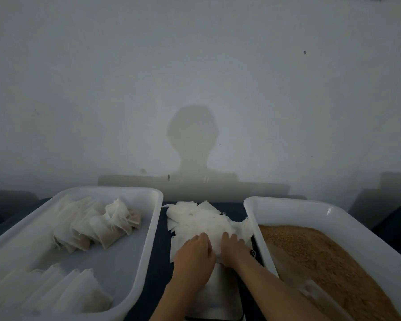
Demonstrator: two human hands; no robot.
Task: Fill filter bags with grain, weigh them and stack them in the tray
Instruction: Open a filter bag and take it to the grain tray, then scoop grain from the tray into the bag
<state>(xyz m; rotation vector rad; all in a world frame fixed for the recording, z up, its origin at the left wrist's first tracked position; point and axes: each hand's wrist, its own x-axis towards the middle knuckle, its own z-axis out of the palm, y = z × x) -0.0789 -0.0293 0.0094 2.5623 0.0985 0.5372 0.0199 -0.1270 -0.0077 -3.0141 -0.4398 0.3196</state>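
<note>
A loose heap of empty white filter bags [202, 222] lies on the dark table between two white trays. My left hand [193, 256] and my right hand [233, 251] rest side by side on the near edge of the heap, fingers curled onto a bag; the fingertips are hidden, so the hold is unclear. Below my wrists sits a white scale [220, 295], partly covered by my forearms. The left tray [148, 242] holds filled bags [102, 225] stacked at its back and more [74, 290] at its front. The right tray [285, 205] holds brown grain [315, 253].
A pale wall rises right behind the table, with the shadow of a head and shoulders on it. A clear scoop [294, 272] lies in the grain near the right tray's left wall. Dark table edges show at far left and far right.
</note>
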